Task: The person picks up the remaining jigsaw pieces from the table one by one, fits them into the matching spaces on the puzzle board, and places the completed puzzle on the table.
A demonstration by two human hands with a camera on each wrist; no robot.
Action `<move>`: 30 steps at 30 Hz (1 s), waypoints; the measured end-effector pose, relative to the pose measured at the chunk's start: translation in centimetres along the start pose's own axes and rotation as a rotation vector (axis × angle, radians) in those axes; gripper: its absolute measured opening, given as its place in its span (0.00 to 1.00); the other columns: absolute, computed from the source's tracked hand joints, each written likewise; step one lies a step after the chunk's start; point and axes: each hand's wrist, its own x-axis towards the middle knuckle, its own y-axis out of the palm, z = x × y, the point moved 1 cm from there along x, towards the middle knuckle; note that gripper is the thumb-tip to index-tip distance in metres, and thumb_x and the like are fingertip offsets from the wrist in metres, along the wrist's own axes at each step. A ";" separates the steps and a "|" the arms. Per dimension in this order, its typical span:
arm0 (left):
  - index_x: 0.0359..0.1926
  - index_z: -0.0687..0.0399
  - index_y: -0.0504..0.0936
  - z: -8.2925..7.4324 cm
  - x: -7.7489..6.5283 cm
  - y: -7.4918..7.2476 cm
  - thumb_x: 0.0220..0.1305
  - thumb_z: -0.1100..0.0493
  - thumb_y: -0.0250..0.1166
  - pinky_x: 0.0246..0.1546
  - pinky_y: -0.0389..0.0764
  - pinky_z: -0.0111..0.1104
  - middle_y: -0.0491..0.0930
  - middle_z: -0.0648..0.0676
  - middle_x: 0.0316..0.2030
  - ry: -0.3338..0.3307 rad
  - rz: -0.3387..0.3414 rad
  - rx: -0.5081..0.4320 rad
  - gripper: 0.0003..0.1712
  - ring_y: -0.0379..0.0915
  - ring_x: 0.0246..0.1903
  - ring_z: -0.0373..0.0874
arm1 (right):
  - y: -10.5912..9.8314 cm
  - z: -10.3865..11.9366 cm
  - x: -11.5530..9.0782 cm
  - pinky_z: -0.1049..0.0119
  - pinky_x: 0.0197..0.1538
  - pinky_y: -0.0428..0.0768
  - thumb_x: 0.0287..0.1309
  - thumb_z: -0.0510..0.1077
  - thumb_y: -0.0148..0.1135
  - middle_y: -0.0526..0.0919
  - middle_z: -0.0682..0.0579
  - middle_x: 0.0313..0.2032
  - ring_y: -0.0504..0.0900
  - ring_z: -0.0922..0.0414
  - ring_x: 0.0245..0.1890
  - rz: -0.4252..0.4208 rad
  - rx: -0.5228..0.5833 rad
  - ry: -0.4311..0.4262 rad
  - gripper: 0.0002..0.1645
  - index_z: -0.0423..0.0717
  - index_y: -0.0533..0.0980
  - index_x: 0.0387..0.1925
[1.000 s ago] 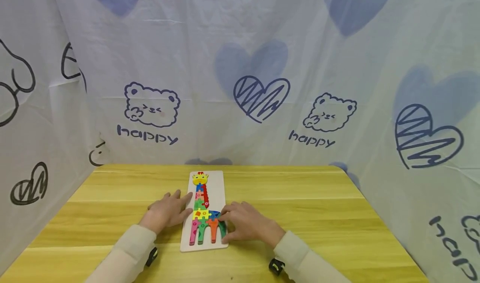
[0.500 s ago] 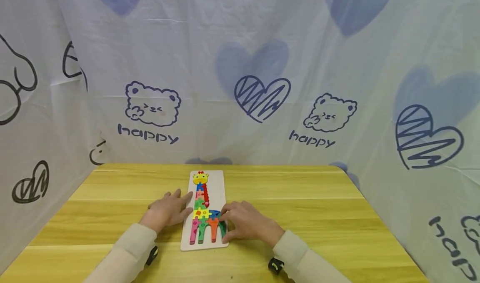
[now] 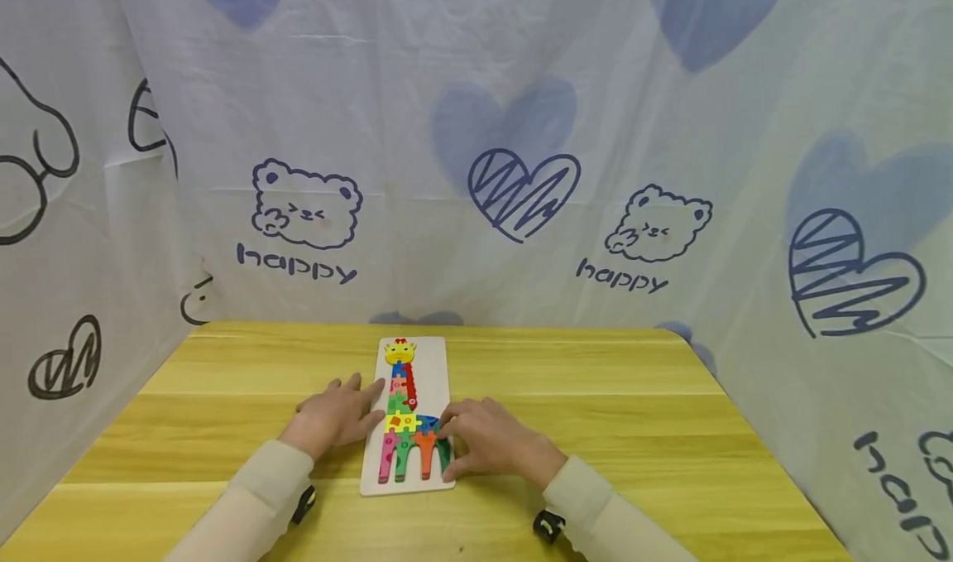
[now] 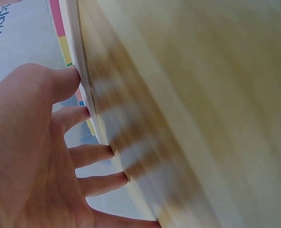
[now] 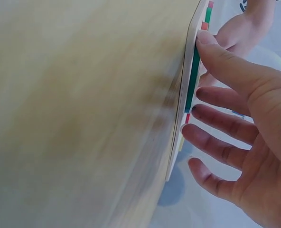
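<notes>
A white puzzle board [image 3: 432, 372] lies on the wooden table, carrying a giraffe puzzle [image 3: 403, 423] of coloured interlocking pieces with a yellow head at the far end. My left hand [image 3: 335, 417] touches the board's left side, its thumb and fingers spread along the edge; in the left wrist view the fingers [image 4: 98, 185] look fairly straight. At the board's right side is my right hand [image 3: 495, 442], fingers relaxed and slightly bent. The right thumb [image 5: 208, 39] rests by the end of the dark green leg piece [image 5: 192, 80], which the hand partly covers in the head view.
The wooden table [image 3: 596, 405] extends to both sides of the board. Behind it hangs a pale cloth [image 3: 417, 256] printed with hearts, bears and lettering, which also closes off the left and right sides. A black wrist strap [image 3: 549, 526] shows below the right sleeve.
The head view has shifted very slightly. Both hands keep the same places at the board's edges, and the puzzle pieces look unchanged.
</notes>
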 end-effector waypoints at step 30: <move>0.79 0.47 0.62 0.2 0.3 0.0 0.77 0.40 0.54 0.63 0.65 0.77 0.58 0.72 0.77 0.000 0.028 -0.021 0.37 0.56 0.72 0.80 | -0.2 0.1 -0.4 0.71 0.48 0.77 0.54 0.69 0.73 0.85 0.56 0.59 0.83 0.61 0.53 0.018 -0.017 0.016 0.33 0.56 0.86 0.56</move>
